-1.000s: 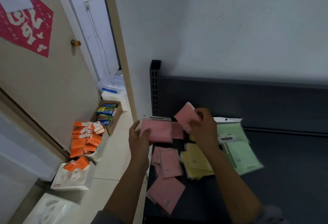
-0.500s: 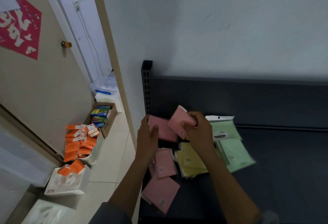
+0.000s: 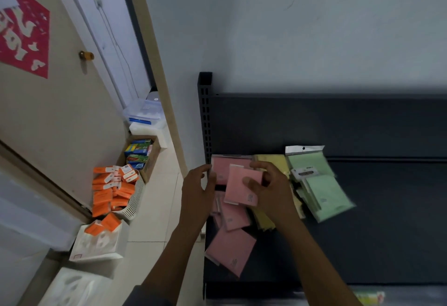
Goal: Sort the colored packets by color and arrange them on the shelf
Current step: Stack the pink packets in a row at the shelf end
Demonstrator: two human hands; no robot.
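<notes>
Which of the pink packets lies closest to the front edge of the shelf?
The large pink packet lying tilted by itself at the front left of the shelf. The other pink ones sit farther back, near the hands.

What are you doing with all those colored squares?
A person is sorting flat plastic packets on a dark metal shelf. The right hand pinches a pink packet, and the left hand hovers open at the shelf's left edge. Other pink packets lie left, yellow packets in the middle, green packets right.
</notes>
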